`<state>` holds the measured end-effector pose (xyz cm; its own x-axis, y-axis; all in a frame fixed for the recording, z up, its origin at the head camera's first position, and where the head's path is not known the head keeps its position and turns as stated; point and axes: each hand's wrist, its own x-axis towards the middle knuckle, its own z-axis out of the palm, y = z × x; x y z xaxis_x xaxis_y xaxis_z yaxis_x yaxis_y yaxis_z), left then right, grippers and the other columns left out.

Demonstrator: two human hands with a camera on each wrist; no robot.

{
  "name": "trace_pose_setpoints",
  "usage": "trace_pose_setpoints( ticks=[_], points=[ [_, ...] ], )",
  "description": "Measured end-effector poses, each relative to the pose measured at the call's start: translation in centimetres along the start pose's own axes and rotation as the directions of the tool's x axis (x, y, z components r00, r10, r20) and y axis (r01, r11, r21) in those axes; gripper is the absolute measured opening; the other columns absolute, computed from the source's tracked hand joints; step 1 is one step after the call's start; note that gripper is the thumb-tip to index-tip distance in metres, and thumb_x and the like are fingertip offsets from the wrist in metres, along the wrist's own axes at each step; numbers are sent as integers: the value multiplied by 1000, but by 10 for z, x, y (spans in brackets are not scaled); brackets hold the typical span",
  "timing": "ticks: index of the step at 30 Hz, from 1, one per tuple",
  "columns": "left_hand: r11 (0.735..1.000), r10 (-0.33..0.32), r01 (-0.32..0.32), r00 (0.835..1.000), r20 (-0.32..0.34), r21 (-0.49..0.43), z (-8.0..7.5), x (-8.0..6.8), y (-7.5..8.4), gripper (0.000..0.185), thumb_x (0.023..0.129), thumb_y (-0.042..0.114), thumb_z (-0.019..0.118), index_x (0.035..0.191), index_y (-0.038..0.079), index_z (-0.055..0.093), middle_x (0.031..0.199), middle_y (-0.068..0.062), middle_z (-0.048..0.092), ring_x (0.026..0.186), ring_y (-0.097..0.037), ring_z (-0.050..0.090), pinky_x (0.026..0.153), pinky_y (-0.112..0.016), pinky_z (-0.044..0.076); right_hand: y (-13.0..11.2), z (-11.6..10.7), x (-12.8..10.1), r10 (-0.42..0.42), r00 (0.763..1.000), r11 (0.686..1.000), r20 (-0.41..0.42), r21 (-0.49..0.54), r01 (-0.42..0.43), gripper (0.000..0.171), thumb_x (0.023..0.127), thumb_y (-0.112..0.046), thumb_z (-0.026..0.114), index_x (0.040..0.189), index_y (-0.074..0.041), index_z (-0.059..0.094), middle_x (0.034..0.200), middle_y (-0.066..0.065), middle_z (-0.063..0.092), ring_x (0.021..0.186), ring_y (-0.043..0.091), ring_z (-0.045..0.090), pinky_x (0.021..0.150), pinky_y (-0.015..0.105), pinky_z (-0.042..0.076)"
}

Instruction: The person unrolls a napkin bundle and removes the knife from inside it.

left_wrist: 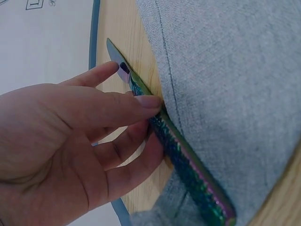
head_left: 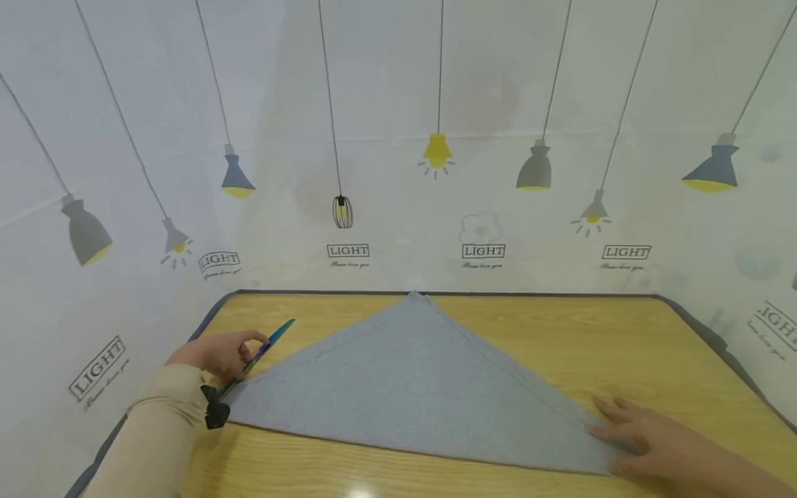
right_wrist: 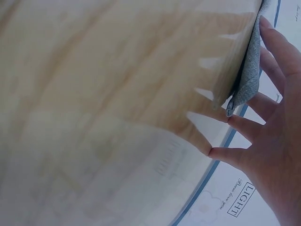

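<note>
A grey cloth [head_left: 398, 387], folded into a triangle with a stitched hem, lies on the wooden table, its peak towards the far edge. At its left corner my left hand [head_left: 227, 349] pinches a rainbow-coloured knife [head_left: 281, 332] between thumb and fingers. The left wrist view shows its glittery blue-green handle [left_wrist: 188, 165] crossing over the cloth, with the blade pointing away. My right hand [head_left: 650, 439] rests at the cloth's right corner, fingers spread. In the right wrist view, fingertips touch the table surface and the cloth's edge [right_wrist: 249, 80].
Bare wood of the table [head_left: 591, 332] shows around the cloth, bordered by a dark edge strip [head_left: 529, 294]. A white wall covering [head_left: 398, 83] printed with hanging lamps and lettering surrounds the back and sides. A black clip-like piece [head_left: 216, 408] sits at my left wrist.
</note>
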<state>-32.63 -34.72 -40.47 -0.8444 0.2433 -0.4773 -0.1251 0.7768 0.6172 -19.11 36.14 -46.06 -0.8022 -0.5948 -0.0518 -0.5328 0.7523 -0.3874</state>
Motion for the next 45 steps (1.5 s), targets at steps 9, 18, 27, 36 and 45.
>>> trace_pose_setpoints(
  ticks=[9,18,27,36,45],
  points=[
    [999,12,-12,1000,1,52,4,1,6,77,72,-25,58,141,2,39,96,-12,46,60,-14,40,51,-23,39,3,3,-4,18,1000,1000,-11,25,-18,48,89,-41,68,133,-24,63,151,15,26,137,36,6,81,80,30],
    [986,61,-60,998,-6,157,5,0,1,76,72,-22,62,140,4,41,91,-10,49,53,-13,35,50,-25,34,7,6,0,-86,993,995,-75,-46,83,50,85,-42,71,131,-25,64,150,-18,12,139,4,-7,78,77,33],
    [958,131,-130,991,14,254,4,1,3,75,70,-21,63,139,3,44,100,-13,50,54,-13,40,50,-25,37,10,7,1,-104,992,994,-75,-42,101,49,85,-42,71,131,-26,64,147,-26,10,132,-7,-10,79,75,31],
    [906,228,-217,974,11,364,3,6,5,79,66,-21,61,141,-2,44,119,-24,50,60,-17,49,53,-29,41,3,3,-3,-64,995,997,-75,-44,61,50,86,-44,70,131,-24,64,152,-5,19,139,18,0,87,74,32],
    [842,307,-264,952,-14,470,6,13,1,78,64,-16,69,139,-7,46,125,-23,52,107,-34,49,81,-44,45,4,4,-5,-103,988,994,-115,-56,97,49,85,-42,71,130,-22,65,150,-12,18,135,2,-4,94,66,31]
  ],
)
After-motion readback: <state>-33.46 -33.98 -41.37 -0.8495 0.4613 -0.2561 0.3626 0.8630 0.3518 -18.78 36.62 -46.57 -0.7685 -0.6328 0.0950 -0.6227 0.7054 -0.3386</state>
